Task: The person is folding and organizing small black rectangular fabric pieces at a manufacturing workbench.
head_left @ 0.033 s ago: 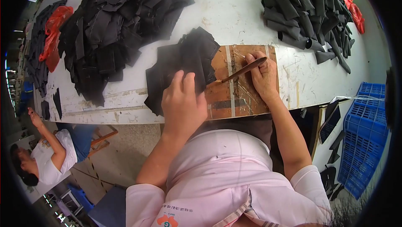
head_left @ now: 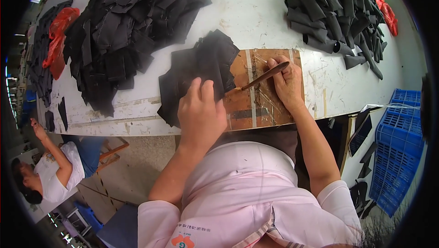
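Note:
My right hand (head_left: 287, 83) is closed around a brush (head_left: 264, 76) with a dark wooden handle. Its pale tip points left, low over a brown board (head_left: 238, 104), beside the edge of some black fabric pieces (head_left: 180, 72). These pieces lie overlapped in a small fanned stack, partly on the board's left side. My left hand (head_left: 201, 115) rests on the near part of this stack, fingers bent against the fabric and thumb along its right side. The undersides of those fingers are hidden.
A large heap of black pieces (head_left: 123, 33) covers the table's far left. Rolled black pieces (head_left: 320, 15) and a red plastic bag (head_left: 388, 19) are at far right. Blue crates (head_left: 395, 147) stand right of the table. Another person (head_left: 59, 168) sits at left.

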### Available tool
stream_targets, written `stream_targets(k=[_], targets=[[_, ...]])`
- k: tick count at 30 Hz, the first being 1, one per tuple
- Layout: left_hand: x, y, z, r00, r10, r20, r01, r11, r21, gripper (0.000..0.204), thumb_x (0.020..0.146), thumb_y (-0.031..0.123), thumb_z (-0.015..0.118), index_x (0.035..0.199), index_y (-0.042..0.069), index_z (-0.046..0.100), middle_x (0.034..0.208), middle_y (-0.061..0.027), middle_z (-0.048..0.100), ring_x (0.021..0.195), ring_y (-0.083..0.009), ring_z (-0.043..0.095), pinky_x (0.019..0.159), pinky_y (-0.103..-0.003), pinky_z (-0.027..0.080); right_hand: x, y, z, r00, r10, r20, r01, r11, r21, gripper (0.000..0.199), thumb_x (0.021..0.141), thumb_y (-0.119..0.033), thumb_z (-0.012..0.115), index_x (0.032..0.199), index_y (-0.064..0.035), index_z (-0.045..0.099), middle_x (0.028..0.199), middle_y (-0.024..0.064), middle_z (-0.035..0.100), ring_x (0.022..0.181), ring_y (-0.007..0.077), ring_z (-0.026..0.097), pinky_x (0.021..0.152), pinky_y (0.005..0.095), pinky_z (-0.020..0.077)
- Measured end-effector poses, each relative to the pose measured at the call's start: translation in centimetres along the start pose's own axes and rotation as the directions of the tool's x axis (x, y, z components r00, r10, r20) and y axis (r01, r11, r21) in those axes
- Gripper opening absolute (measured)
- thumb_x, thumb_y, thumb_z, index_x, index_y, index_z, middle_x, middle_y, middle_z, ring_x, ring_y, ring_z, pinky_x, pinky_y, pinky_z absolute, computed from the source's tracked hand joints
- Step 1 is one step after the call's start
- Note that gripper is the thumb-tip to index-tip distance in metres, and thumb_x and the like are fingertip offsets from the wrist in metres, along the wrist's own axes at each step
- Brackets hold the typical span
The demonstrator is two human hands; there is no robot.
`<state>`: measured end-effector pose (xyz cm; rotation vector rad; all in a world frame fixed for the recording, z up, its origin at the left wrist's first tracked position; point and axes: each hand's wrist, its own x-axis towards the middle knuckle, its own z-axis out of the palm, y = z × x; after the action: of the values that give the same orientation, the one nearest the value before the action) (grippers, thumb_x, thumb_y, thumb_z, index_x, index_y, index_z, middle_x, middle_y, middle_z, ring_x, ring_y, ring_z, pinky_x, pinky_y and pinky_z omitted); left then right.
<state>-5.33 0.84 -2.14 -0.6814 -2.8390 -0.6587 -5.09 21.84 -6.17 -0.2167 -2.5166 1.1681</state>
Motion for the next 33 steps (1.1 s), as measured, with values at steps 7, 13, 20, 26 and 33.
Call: stream_targets(k=[7, 13, 20, 26, 33], targets=[[0.1, -0.8, 1.8, 1.000, 0.019, -0.016, -0.016, 0.988, 0.155, 0.018, 0.071, 0.001, 0.058, 0.087, 0.001, 0.049, 0.094, -0.0166, 0.056, 0.076, -0.0323, 0.057, 0.064, -0.037, 0.048, 0.0, -0.1, 0.1, 0.999, -0.030, -0.015, 0.030, 1.000, -0.003, 0.019, 0.084, -0.018, 0.052, 0.076, -0.0016, 0.055, 0.067, 0.0130, 0.055, 0.060, 0.0293, 0.054, 0.054, 0.0331, 0.0413], [0.6, -1.4, 1.1, 0.983, -0.047, -0.178, 0.041, 0.998, -0.041, 0.015, 0.073, -0.001, 0.055, 0.087, 0.001, 0.049, 0.091, -0.0164, 0.057, 0.077, -0.0323, 0.058, 0.065, -0.036, 0.048, -0.2, -0.1, 0.0, 0.999, -0.040, -0.022, 0.040, 0.999, 0.002, 0.018, 0.084, -0.019, 0.052, 0.077, -0.0021, 0.055, 0.068, 0.0129, 0.055, 0.060, 0.0299, 0.054, 0.054, 0.0335, 0.0417], [0.4, -0.9, 1.7, 0.988, 0.147, 0.049, -0.155, 0.951, 0.267, 0.025, 0.076, 0.000, 0.053, 0.100, -0.003, 0.046, 0.086, -0.0173, 0.057, 0.075, -0.0279, 0.059, 0.065, -0.031, 0.048, -0.2, 0.2, 0.2, 0.997, -0.067, -0.024, 0.066, 0.997, -0.028, 0.019, 0.084, -0.019, 0.051, 0.076, -0.0019, 0.054, 0.067, 0.0128, 0.055, 0.060, 0.0300, 0.054, 0.054, 0.0337, 0.0415], [0.8, -1.5, 3.0, 0.957, 0.259, -0.130, -0.202, 0.918, 0.340, 0.017, 0.075, 0.006, 0.053, 0.089, 0.000, 0.047, 0.066, -0.0079, 0.051, 0.058, -0.0195, 0.054, 0.048, -0.028, 0.045, -0.3, -0.1, 0.0, 0.997, -0.072, -0.025, 0.071, 0.997, -0.025, 0.019, 0.084, -0.018, 0.051, 0.075, -0.0020, 0.054, 0.067, 0.0128, 0.055, 0.061, 0.0306, 0.054, 0.054, 0.0348, 0.0413], [2.2, -2.7, 0.8, 0.924, -0.128, -0.359, 0.045, 0.972, -0.232, 0.008, 0.075, -0.001, 0.054, 0.082, -0.002, 0.054, 0.063, -0.0108, 0.057, 0.050, -0.0167, 0.054, 0.047, -0.026, 0.044, -0.2, 0.0, 0.3, 0.998, -0.059, -0.017, 0.058, 0.997, -0.060, 0.020, 0.085, -0.020, 0.051, 0.075, -0.0023, 0.054, 0.068, 0.0125, 0.055, 0.062, 0.0310, 0.054, 0.055, 0.0355, 0.0414]])
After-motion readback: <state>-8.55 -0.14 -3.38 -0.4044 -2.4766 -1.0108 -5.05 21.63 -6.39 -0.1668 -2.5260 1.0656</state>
